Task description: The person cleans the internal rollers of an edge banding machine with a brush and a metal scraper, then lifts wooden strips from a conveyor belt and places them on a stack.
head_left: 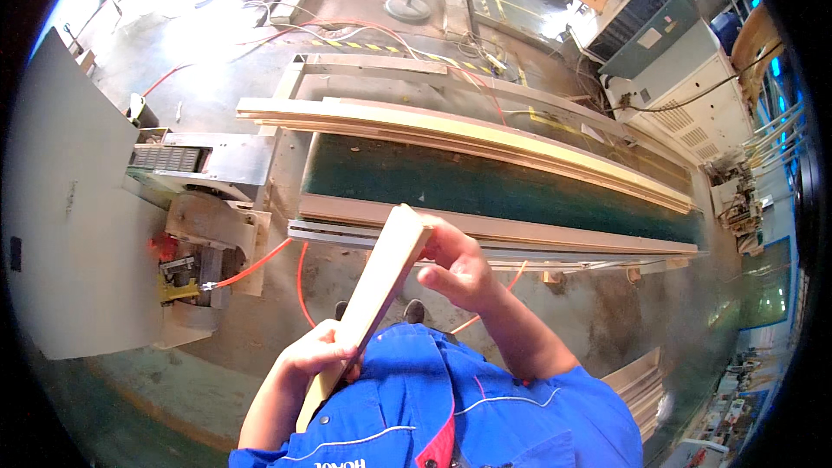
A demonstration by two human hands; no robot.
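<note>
A pale wooden board point(379, 282), long and narrow, slants in front of my chest, its upper end toward the conveyor. My left hand point(317, 350) is closed round its lower part, the thumb lying across the face. Near the upper end my right hand point(457, 267) holds the board's right edge; its fingertips go out of sight behind the wood, and the thumb stands off the face. Beyond my hands is a machine bed with a dark green belt point(390, 176). A single pinkish-brown strip point(520, 230) lies along the belt's near side.
A stack of long boards point(468, 134) lies along the belt's far side. On the left stand a grey panel point(69, 208) and a machine unit point(204, 160). Orange hoses point(260, 264) run near the floor. More strips point(637, 390) lie at lower right. A white cabinet point(680, 113) stands far right.
</note>
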